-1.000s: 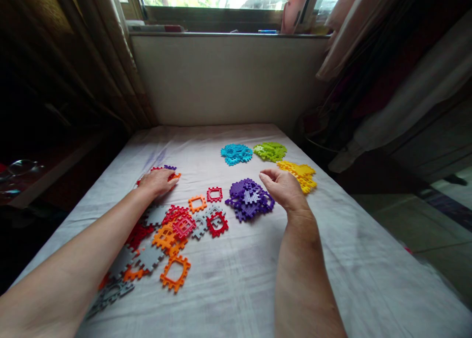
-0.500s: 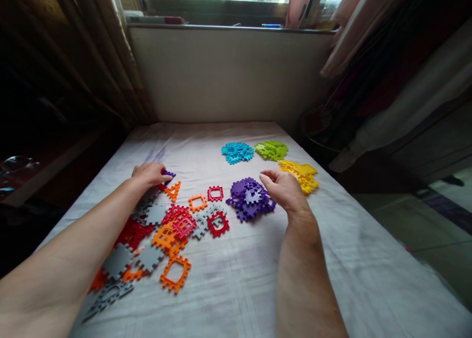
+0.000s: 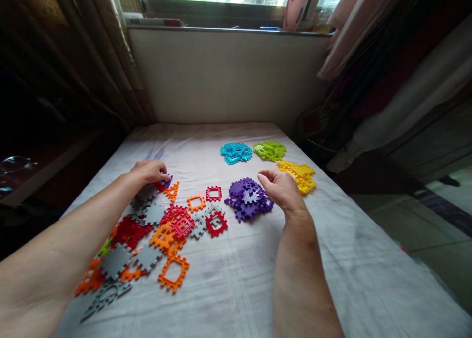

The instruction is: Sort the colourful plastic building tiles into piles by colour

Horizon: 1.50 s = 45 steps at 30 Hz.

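Note:
My left hand (image 3: 150,171) reaches over the far edge of a mixed heap. Its fingers are closed on a small purple interlocking piece (image 3: 167,182), partly covered by the fingertips. Just beside it lie an orange triangular piece (image 3: 171,191) and a bit of red. Grey plates (image 3: 115,261), red pieces (image 3: 130,231) and orange frames (image 3: 174,274) make up the heap, which my forearm partly hides. My right hand (image 3: 282,186) hovers at the right side of a purple pile (image 3: 245,203), thumb and fingers drawn together with nothing visible in them. A grey piece (image 3: 251,196) tops that pile.
Blue pieces (image 3: 236,153) and lime green pieces (image 3: 269,151) lie in piles toward the far edge. Yellow pieces (image 3: 300,176) are stacked beyond my right hand. A pale sheet (image 3: 228,298) covers the surface. Behind stands a low wall (image 3: 228,77) under a window; curtains (image 3: 121,72) hang left.
My left hand has shifted slightly, and the purple piece at its fingertips sits a little nearer to me. My right hand stays by the purple pile. The view has moved slightly.

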Tool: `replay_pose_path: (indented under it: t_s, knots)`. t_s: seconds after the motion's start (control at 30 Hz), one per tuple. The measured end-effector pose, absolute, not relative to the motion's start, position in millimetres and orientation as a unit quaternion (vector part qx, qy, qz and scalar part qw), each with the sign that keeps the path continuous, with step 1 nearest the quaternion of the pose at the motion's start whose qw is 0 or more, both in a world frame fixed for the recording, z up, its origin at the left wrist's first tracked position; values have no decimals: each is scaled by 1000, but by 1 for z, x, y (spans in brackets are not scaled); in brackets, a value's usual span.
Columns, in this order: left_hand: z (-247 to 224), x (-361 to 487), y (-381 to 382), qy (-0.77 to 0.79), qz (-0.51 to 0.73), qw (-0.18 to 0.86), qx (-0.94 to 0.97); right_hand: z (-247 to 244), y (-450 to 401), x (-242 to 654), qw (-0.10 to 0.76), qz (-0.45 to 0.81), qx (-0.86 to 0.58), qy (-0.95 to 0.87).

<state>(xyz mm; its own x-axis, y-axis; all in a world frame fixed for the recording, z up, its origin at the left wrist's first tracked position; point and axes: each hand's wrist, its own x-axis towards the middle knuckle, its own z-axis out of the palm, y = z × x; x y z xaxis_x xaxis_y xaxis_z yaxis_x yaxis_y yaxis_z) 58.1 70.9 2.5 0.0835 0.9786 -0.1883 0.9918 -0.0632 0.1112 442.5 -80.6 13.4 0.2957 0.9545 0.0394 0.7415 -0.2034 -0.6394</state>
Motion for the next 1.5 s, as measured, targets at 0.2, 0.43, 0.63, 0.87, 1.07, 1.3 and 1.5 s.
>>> replay_pose_path:
  t_s: [0.2, 0.43, 0.63, 0.87, 1.07, 1.3, 1.5]
  knots:
    - [17, 82, 62, 642, 104, 245, 719, 14, -80, 442, 287, 185, -756, -559]
    - [5, 197, 19, 500, 267, 456, 686, 13, -80, 441, 290, 192, -751, -561]
    - [-29, 265, -8, 493, 262, 426, 712, 8, -79, 446, 288, 195, -753, -559]
    - [-26, 260, -16, 515, 220, 316, 766, 5, -77, 448, 285, 196, -751, -563]
    - [-25, 223, -47, 486, 46, 204, 849, -1, -76, 442, 244, 188, -757, -576]
    - [-34, 185, -84, 479, -13, 144, 866, -33, -104, 422, 174, 119, -734, -645]
    - [-44, 161, -100, 492, 16, 92, 866, -75, -112, 417, 187, 19, -720, -668]
